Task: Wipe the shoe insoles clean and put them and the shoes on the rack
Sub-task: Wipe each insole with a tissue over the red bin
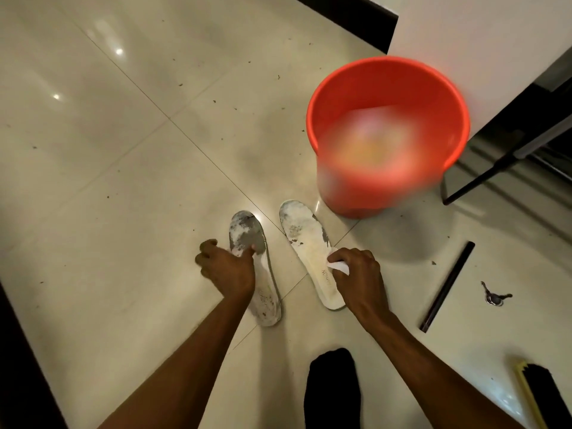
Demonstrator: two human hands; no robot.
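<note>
As both bare arms stretch down to the tiled floor (123, 181), two dirty white insoles lie side by side on it, toes pointing away from the person and a narrow gap between them. The left hand (226, 269) holds the left insole (266, 292) near its middle: the thumb presses on the grey, stained top and the fingers (205, 246) curl at its outer edge. The right hand (360, 278) sits over the outer edge of the right insole (305, 243), its fingers closed around a small white wipe (339, 267) that touches the insole.

Just beyond the right insole's toe stands a red bucket (371, 82); what is inside is blurred and I cannot make it out. To the right of the hands a black rod (447, 286) lies on the tiles, with a bunch of keys (496, 297) near it. A brush (540, 394) with dark bristles and a yellow edge shows at the bottom right corner. Between the forearms, near the bottom edge, is a foot in a black sock (332, 388). Dark specks of dirt are scattered over the floor. No shoes or rack are in sight.
</note>
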